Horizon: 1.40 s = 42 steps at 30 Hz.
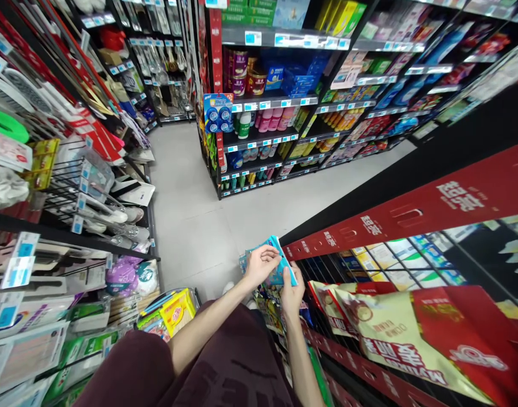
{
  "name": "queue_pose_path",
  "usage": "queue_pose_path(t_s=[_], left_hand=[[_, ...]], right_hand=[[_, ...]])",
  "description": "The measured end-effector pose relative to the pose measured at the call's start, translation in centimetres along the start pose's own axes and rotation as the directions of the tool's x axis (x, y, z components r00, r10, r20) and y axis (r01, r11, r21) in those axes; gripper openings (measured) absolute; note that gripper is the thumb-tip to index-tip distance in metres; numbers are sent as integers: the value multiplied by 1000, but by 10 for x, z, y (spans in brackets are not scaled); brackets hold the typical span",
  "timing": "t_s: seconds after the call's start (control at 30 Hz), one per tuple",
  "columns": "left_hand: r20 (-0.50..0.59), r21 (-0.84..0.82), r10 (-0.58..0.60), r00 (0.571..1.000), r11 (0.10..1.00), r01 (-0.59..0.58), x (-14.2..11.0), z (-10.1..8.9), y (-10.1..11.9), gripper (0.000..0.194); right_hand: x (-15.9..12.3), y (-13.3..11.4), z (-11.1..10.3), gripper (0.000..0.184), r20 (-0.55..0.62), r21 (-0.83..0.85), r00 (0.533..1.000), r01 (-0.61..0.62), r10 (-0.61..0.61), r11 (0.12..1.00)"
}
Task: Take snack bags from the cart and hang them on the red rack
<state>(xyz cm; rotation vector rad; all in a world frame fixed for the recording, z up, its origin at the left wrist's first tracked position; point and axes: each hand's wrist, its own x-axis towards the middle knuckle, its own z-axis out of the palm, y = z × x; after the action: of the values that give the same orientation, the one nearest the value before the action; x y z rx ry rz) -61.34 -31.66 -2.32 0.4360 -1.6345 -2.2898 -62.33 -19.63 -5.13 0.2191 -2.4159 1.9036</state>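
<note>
Both of my hands hold a stack of thin blue packets (275, 261) low at the end of a red and black shelf unit (411, 215). My left hand (260, 264) curls its fingers over the top of the packets. From below and the right, my right hand (292, 294) grips the same packets. Under my hands, more small colourful packets (270, 308) hang on the shelf end. My forearms reach in from the bottom of the view over my dark red clothing.
Large red and cream bags (411, 333) lie on the wire shelf at right. Racks of hanging goods and price tags (25, 254) line the left side. A pale tiled aisle floor (199, 220) runs ahead to a stocked shelf block (263, 113).
</note>
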Motion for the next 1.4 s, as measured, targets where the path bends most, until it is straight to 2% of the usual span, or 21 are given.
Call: queue_pose_path(t_s=[0.17, 0.47, 0.83, 1.13, 1.3, 1.4], left_hand=[[22, 16, -7, 1000, 1000, 6, 8, 1, -5, 29], [4, 83, -58, 998, 995, 58, 17, 2, -17, 27], [-18, 130, -80, 997, 988, 82, 24, 3, -26, 34], [-87, 69, -111, 990, 991, 117, 18, 4, -41, 31], [-87, 33, -79, 993, 996, 82, 13, 2, -48, 28], [-84, 74, -43, 996, 996, 49, 8, -6, -51, 24]], right_hand=[[3, -1, 2, 29, -41, 5, 999, 34, -34, 999], [7, -2, 4, 30, -56, 36, 998, -34, 36, 999], [12, 6, 5, 32, -76, -43, 996, -41, 38, 998], [5, 18, 8, 31, -105, -119, 994, -55, 43, 991], [-2, 23, 12, 36, -116, -103, 990, -90, 78, 991], [-6, 24, 11, 42, -97, -147, 987, -144, 130, 979]])
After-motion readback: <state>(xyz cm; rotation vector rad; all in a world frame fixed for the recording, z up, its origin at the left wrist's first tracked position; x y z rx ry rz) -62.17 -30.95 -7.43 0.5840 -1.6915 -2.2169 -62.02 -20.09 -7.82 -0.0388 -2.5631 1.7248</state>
